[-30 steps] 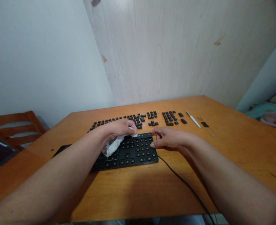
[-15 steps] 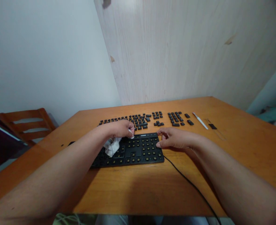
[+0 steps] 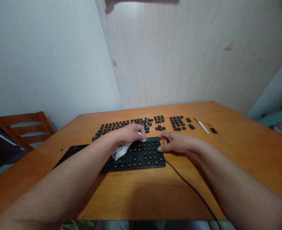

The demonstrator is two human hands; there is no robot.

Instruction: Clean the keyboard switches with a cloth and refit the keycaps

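Observation:
A black keyboard (image 3: 152, 163) with its keycaps off lies flat on the wooden table, bare key mounts showing. My left hand (image 3: 133, 132) is closed on a crumpled white tissue (image 3: 121, 151), a tip of it pressed against the keyboard's top strip; the rest hangs over the key mounts. My left forearm covers part of the keyboard's left half. At the right end, my right hand (image 3: 171, 142) grips the keyboard's edge between thumb and fingers. Behind the keyboard, loose black keycaps (image 3: 176, 121) sit in rows, some hidden by my left hand.
A white pen-like tool (image 3: 201, 125) and a small black-handled wire puller (image 3: 213, 130) lie right of the keycaps. From the keyboard's right end a black cable (image 3: 191, 183) runs over the table's (image 3: 131, 198) front edge. A wooden chair (image 3: 23, 129) stands at left.
My left hand has slid right along the keyboard's top strip with the tissue. My right hand keeps its hold on the right end. The view has shifted slightly.

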